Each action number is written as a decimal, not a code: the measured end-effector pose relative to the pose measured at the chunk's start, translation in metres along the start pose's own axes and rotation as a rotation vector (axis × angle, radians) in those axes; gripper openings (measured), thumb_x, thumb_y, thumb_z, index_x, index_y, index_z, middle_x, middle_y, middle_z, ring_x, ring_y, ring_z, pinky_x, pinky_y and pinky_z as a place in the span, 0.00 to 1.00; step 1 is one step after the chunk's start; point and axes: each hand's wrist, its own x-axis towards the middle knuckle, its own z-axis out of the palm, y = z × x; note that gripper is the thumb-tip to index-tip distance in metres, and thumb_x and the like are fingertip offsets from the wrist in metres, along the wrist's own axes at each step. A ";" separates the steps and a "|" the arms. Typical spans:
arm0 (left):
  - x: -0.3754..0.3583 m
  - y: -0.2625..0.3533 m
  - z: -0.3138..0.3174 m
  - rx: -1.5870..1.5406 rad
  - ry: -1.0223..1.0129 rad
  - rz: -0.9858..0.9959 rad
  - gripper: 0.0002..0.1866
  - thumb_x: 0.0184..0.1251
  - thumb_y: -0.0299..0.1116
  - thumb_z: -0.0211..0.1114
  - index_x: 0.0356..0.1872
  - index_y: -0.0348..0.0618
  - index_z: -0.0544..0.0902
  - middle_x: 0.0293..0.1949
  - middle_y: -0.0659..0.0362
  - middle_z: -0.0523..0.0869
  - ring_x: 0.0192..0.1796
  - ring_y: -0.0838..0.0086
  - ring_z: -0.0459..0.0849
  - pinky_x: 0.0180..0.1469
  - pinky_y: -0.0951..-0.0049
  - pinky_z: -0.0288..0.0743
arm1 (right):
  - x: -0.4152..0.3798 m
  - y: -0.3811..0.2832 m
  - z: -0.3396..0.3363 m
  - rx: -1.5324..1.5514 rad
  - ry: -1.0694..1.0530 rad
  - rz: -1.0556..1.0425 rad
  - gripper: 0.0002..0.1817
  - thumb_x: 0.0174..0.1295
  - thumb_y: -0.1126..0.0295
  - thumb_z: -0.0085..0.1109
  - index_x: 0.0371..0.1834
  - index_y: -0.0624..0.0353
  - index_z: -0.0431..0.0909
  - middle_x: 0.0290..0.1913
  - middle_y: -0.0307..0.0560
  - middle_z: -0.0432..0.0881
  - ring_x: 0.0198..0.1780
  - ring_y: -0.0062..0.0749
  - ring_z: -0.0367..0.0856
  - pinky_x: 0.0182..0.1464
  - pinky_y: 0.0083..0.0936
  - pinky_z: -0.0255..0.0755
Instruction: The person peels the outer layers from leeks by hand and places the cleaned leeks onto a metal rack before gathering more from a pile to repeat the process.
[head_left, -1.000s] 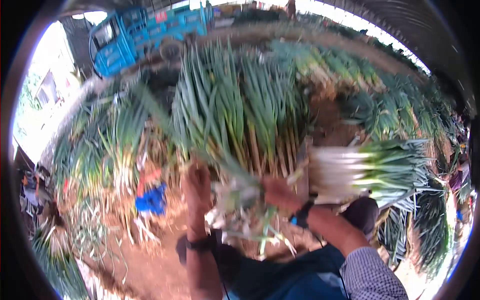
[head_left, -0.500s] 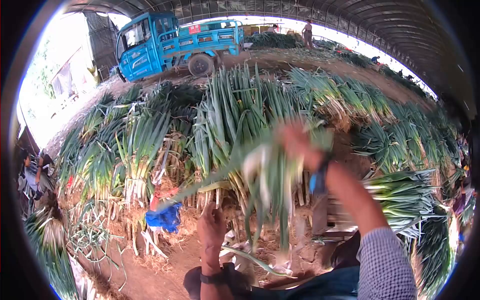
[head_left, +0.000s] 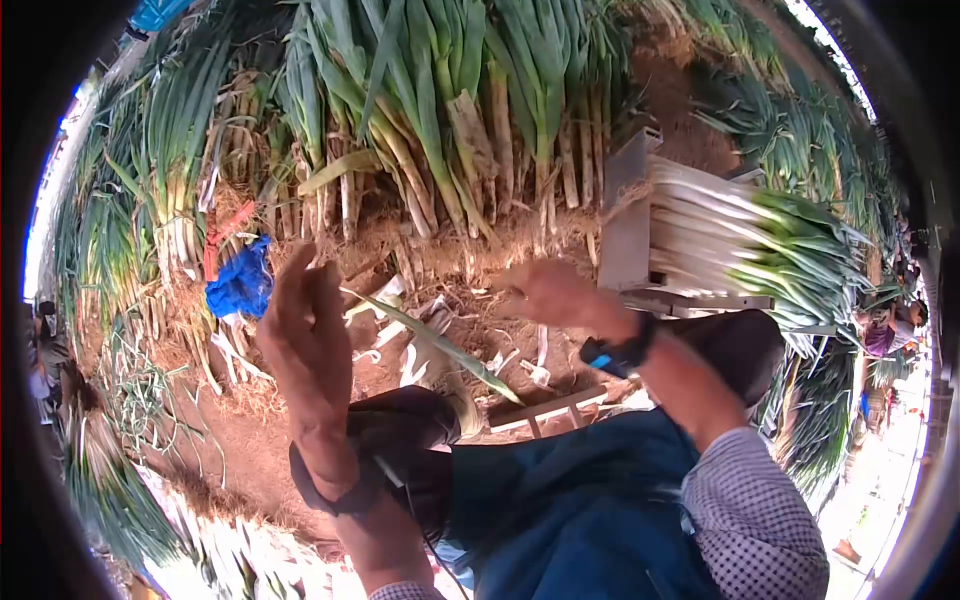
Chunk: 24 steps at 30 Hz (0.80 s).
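My left hand [head_left: 305,340] is raised above the dirt at left, its fingers apart and nothing visible in it. Beside it lies a bunched blue plastic piece [head_left: 240,280]. My right hand [head_left: 560,295], slightly blurred, hovers over the ground in front of me with loosely bent fingers and nothing visible between them. A long green onion leaf [head_left: 440,340] lies on the ground between my hands. Behind them, unpeeled large green onions [head_left: 430,110] stand upright with their roots on the soil. To the right, stripped green onions [head_left: 720,240] lie sideways against a grey metal rack [head_left: 625,220].
More green onion bundles [head_left: 180,130] stand at left, with a red strip [head_left: 228,232] near their roots. Loose leaf scraps [head_left: 145,390] litter the ground. A low wooden frame [head_left: 550,412] is by my knees. Another person [head_left: 895,330] is at the far right.
The green onions that my right hand was holding have left it, and that hand is now lower. My left hand has turned with its fingers more apart. The view has tilted down.
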 end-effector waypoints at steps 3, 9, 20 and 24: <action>-0.001 -0.002 -0.004 0.017 0.005 -0.014 0.15 0.75 0.29 0.62 0.59 0.38 0.82 0.35 0.55 0.90 0.37 0.76 0.88 0.41 0.73 0.82 | 0.013 0.128 0.151 0.248 0.087 0.342 0.31 0.58 0.50 0.67 0.60 0.59 0.80 0.45 0.58 0.88 0.49 0.51 0.86 0.54 0.43 0.78; 0.007 0.010 0.010 0.050 0.025 0.031 0.14 0.71 0.25 0.66 0.55 0.38 0.82 0.30 0.55 0.86 0.32 0.73 0.85 0.38 0.72 0.78 | 0.012 0.205 0.294 0.217 0.434 0.845 0.27 0.55 0.56 0.72 0.50 0.66 0.80 0.44 0.65 0.86 0.50 0.57 0.85 0.53 0.42 0.79; 0.012 0.000 0.015 0.019 0.023 -0.032 0.16 0.68 0.22 0.67 0.56 0.37 0.82 0.34 0.54 0.88 0.36 0.70 0.88 0.41 0.70 0.81 | 0.176 -0.001 0.248 0.174 0.180 -0.331 0.13 0.64 0.74 0.53 0.48 0.63 0.82 0.53 0.58 0.84 0.46 0.55 0.86 0.50 0.44 0.82; 0.017 -0.007 0.016 0.001 -0.008 -0.017 0.16 0.67 0.22 0.68 0.55 0.38 0.82 0.34 0.53 0.89 0.36 0.69 0.89 0.41 0.70 0.81 | 0.233 -0.031 0.246 -0.016 0.063 -0.375 0.13 0.63 0.75 0.50 0.49 0.61 0.79 0.61 0.71 0.73 0.40 0.53 0.87 0.42 0.44 0.83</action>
